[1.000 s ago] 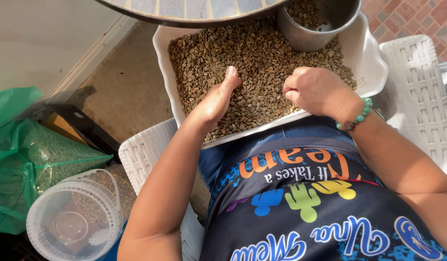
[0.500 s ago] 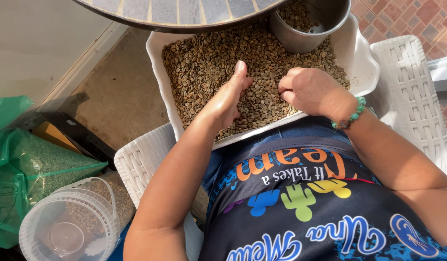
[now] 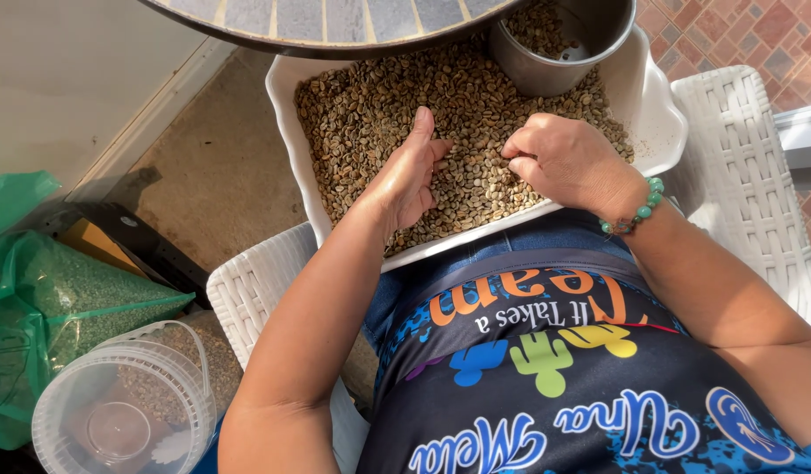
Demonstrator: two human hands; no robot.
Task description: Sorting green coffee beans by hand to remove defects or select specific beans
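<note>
Tiled floor & white wicker chair [image 3: 739,167], white tray [image 3: 660,123] of beans [image 3: 379,105] on lap: left hand [image 3: 405,180] edge-on, fingers together in beans; right hand [image 3: 559,158] curled, pinching beans.

Tray [image 3: 660,132] sits on person's lap, under edge of round table [image 3: 335,22] at top. Beans [image 3: 379,105] fill tray; metal cup [image 3: 555,44] stands in beans at tray's far right corner, w/ beans inside. Left hand [image 3: 405,175] rests on its edge in beans, mid-tray; right hand [image 3: 559,158] just to its right, also on beans, near tray's front rim. Woven chair [image 3: 748,175] under & either side of person. Bucket [image 3: 125,412] on floor at lower left, bag [image 3: 46,290] just behind it.
</note>
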